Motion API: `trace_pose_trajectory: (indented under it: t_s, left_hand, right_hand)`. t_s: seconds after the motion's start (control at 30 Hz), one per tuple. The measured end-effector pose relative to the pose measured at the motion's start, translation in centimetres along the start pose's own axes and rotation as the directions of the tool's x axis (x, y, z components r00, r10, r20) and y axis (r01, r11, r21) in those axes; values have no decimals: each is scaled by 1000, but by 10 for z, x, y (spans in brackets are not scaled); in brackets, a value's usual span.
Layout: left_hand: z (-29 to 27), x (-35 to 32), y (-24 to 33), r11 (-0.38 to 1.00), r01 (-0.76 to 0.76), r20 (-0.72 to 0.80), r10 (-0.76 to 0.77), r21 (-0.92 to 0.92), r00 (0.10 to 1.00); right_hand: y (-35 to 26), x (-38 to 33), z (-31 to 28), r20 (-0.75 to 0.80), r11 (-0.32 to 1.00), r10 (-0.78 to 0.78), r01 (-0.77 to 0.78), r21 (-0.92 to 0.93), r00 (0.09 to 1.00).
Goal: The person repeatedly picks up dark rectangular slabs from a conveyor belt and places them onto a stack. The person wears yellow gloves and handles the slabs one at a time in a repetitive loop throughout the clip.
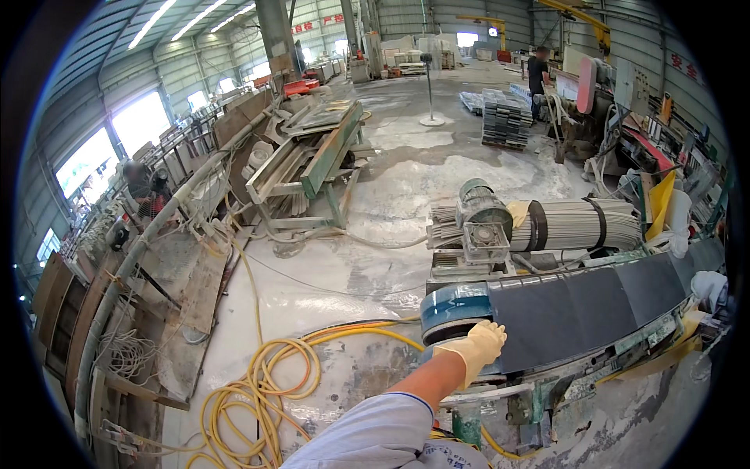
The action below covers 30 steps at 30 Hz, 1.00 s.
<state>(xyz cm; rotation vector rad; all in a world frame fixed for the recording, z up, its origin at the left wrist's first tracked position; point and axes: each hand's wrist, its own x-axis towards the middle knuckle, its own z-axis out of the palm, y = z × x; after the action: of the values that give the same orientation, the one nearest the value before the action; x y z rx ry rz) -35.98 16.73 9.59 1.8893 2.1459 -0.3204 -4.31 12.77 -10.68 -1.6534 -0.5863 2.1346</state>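
One hand is all we can see at work, but we start at the far left, where a long grey pipe (pixel 148 258) runs beside racks of slabs (pixel 74 313), leaned on edge so they take little floor. Next come loops of yellow hose (pixel 258 391), left slack on the wet floor (pixel 328 266), probably so the line can follow whoever drags it. Further back a green metal frame (pixel 324 152) stands tilted with offcuts resting on it.

Then our own arm comes up from the lower edge in a grey sleeve (pixel 375 438), ending in a yellow-gloved left hand (pixel 475 348). It lies flat against the near end of a long dark stone slab (pixel 594 305), just under a round blue-grey grinding head (pixel 455 309) that sits on the slab's left end. The fingers (pixel 491 334) are spread and pressed to the stone, gripping nothing (we judge they are steadying or feeling the edge). The slab rests lengthwise on a worn green machine surface (pixel 547 391), which keeps it level under the head.

Behind it sits a motor (pixel 483 211) and a strapped bundle of pale strips (pixel 578 223). Far back, a person in black (pixel 537 70) stands by stacked tiles (pixel 504 117). Our right hand is out of view.
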Motion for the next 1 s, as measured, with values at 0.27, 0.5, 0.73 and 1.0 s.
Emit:
trace_pose_trajectory:
  t_s: [0.27, 0.5, 0.73, 1.0]
  left_hand:
    - [9, 1, -4, 1000, 10, -45, -11, -8, 999]
    - [15, -2, -7, 1000, -2, -75, 1, -11, 997]
    - [11, -11, -9, 1000, 5, -44, -6, -14, 999]
    - [4, -19, -9, 1000, 4, -38, -5, -25, 999]
  right_hand:
    - [1, -1, -2, 0, 1000, -1, 1, -1, 1000]
    - [2, -3, -9, -10, 1000, -1, 1, 3, 1000]
    - [4, -4, -15, -21, 1000, 1, -1, 5, 1000]
    - [7, -6, -26, -38, 1000, -2, 3, 10, 999]
